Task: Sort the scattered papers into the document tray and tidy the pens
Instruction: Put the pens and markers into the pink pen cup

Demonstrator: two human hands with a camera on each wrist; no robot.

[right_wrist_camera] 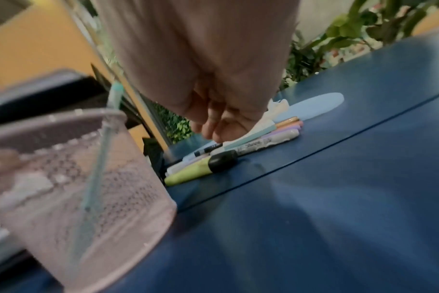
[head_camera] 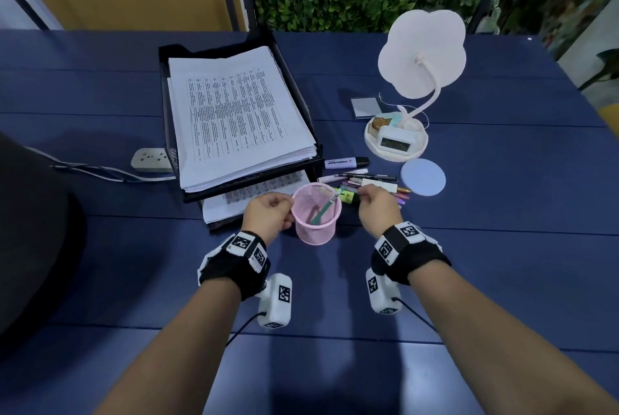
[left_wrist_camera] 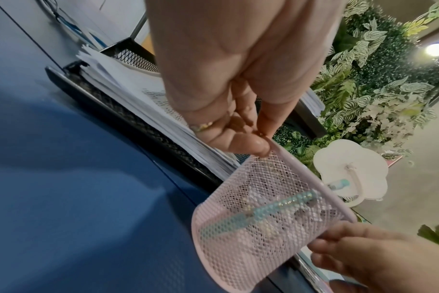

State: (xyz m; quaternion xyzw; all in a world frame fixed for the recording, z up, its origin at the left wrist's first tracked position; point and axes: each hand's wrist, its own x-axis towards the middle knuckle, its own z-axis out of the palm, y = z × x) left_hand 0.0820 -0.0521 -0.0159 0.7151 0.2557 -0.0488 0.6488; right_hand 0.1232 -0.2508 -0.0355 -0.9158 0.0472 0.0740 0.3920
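Surface: blue table [head_camera: 469, 247], leafy wall behind.
Left side: one power strip [head_camera: 150, 159] beside the document tray [head_camera: 166, 106]; paper stacks [head_camera: 234, 113] fill two tiers.
Left hand [head_camera: 268, 215]: pinches the rim of the pink mesh cup [head_camera: 316, 217].
Cup: one teal pen [head_camera: 325, 210] inside.
Right hand [head_camera: 376, 210]: fingers curled over the loose pens [head_camera: 371, 180]; hold unclear.
Right side: round coaster [head_camera: 423, 181], flower-shaped lamp [head_camera: 422, 53].

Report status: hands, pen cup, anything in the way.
Left hand grips pink cup, one green pen inside. Right hand curled over loose pens, grip unclear. Papers in tray. Nothing blocking.
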